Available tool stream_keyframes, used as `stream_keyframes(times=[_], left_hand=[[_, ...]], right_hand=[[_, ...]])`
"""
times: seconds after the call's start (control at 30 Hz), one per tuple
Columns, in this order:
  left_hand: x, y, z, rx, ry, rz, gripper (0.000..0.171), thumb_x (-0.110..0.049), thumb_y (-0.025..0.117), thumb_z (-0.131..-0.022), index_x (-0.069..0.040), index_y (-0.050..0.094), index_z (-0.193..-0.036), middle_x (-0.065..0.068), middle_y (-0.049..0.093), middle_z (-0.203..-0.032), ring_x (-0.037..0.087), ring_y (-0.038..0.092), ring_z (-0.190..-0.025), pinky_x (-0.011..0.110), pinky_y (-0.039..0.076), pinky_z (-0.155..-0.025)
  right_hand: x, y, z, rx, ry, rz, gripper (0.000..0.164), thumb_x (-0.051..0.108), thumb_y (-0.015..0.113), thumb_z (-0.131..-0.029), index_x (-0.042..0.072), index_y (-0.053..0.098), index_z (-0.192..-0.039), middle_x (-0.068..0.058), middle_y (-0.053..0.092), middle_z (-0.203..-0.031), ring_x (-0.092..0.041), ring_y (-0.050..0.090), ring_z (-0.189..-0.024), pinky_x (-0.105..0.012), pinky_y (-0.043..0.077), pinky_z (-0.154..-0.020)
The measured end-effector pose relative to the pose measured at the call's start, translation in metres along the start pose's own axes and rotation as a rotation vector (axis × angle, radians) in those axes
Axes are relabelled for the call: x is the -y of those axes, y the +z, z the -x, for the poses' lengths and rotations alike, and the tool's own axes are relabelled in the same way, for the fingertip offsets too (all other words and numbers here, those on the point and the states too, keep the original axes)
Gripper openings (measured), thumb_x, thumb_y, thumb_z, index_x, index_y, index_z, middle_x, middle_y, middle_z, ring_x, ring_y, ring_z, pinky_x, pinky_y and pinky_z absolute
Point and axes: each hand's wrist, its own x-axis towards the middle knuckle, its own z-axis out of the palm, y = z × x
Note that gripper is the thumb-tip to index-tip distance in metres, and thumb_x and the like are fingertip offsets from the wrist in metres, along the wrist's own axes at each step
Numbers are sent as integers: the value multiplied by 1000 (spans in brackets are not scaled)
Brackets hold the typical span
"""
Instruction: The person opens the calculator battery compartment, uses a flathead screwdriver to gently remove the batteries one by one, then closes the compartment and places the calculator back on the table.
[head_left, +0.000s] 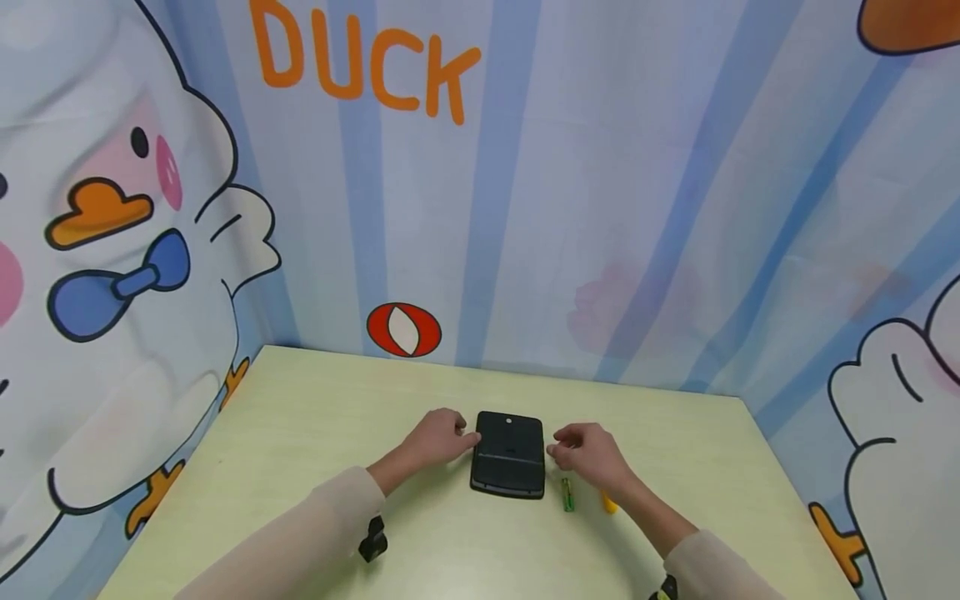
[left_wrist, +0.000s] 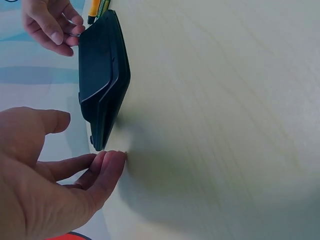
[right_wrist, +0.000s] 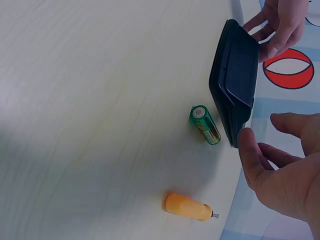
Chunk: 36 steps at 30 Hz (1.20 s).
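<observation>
A flat black device (head_left: 510,450), with a raised section across it and a small round spot near its far edge, lies on the table. My left hand (head_left: 442,437) is at its left edge, fingers loosely bent, thumb raised apart from the fingertips. On the other side, my right hand (head_left: 588,454) has its fingertips right by the device's right edge, with thumb and fingers spread apart in the right wrist view. Near that hand lies a green battery (right_wrist: 205,125). Farther right is a small orange screwdriver (right_wrist: 187,206) with a short metal tip, partly hidden under the right wrist in the head view.
The pale wooden table (head_left: 315,400) ends at a cloth backdrop (head_left: 570,208) printed with ducks and blue stripes. Beige sleeves (head_left: 300,533) cover both forearms. A dark strap piece (head_left: 373,540) shows below the left sleeve.
</observation>
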Motion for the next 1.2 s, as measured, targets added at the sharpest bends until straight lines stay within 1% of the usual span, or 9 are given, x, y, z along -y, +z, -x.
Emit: stream_keyframes(times=[0.07, 0.13, 0.2, 0.27, 0.33, 0.6, 0.77, 1.03, 1.2], left_hand=[[2, 0, 1, 16, -25, 19, 39, -29, 69, -102, -2, 64, -75, 0, 49, -64, 11, 36, -58, 29, 32, -60], [2, 1, 2, 36, -54, 56, 36, -30, 70, -102, 5, 72, -97, 6, 62, -73, 11, 46, -61, 31, 44, -65], [2, 1, 3, 59, -77, 89, 45, -32, 70, -103, 10, 70, -120, 8, 70, -83, 11, 58, -67, 36, 55, -77], [1, 2, 4, 89, -101, 127, 50, -32, 70, -103, 12, 66, -128, 9, 71, -81, 14, 63, -68, 43, 59, -85], [-1, 2, 5, 98, -119, 149, 55, -33, 71, -103, 11, 62, -135, 4, 71, -84, 14, 67, -74, 46, 59, -92], [-6, 2, 5, 108, -146, 176, 49, -32, 73, -101, 8, 67, -127, 6, 70, -90, 18, 68, -79, 38, 60, -81], [-7, 1, 4, 123, -144, 184, 48, -32, 74, -101, 8, 68, -127, 6, 71, -94, 19, 69, -82, 36, 60, -80], [-6, 5, 3, 138, -144, 182, 39, -28, 75, -101, 7, 71, -119, 6, 70, -87, 18, 68, -78, 32, 57, -72], [-5, 6, 3, 138, -137, 181, 38, -26, 75, -101, 8, 71, -118, 5, 69, -86, 18, 66, -77, 31, 56, -71]], right_hand=[[-1, 1, 0, 14, 9, -23, 34, 12, 75, -99, -9, 70, -124, -7, 76, -95, -23, 75, -83, -42, 62, -80], [-3, 2, 0, 23, 8, -34, 33, 12, 74, -99, -9, 70, -124, -7, 76, -96, -23, 75, -84, -43, 62, -81], [-3, 3, 0, 33, 12, -49, 32, 11, 73, -99, -10, 70, -123, -9, 76, -96, -23, 75, -84, -44, 63, -81], [-3, 3, 0, 51, 19, -64, 31, 10, 73, -99, -10, 70, -122, -10, 76, -97, -24, 75, -86, -44, 63, -81], [-4, 4, 0, 71, 25, -71, 31, 10, 73, -99, -10, 70, -121, -10, 76, -99, -25, 75, -87, -45, 63, -81], [-4, 7, -2, 103, 10, -67, 30, 13, 74, -99, -10, 72, -119, -11, 76, -99, -26, 75, -86, -45, 63, -81], [-1, 9, -2, 93, 21, -55, 27, 11, 74, -99, -9, 73, -117, -11, 75, -97, -25, 75, -84, -44, 63, -80], [3, 8, 0, 114, 33, -66, 27, 8, 73, -99, -11, 71, -117, -13, 74, -99, -29, 76, -88, -45, 63, -81], [2, 9, -2, 115, 48, -41, 26, 9, 74, -99, -10, 72, -117, -12, 74, -99, -26, 75, -88, -43, 63, -80]])
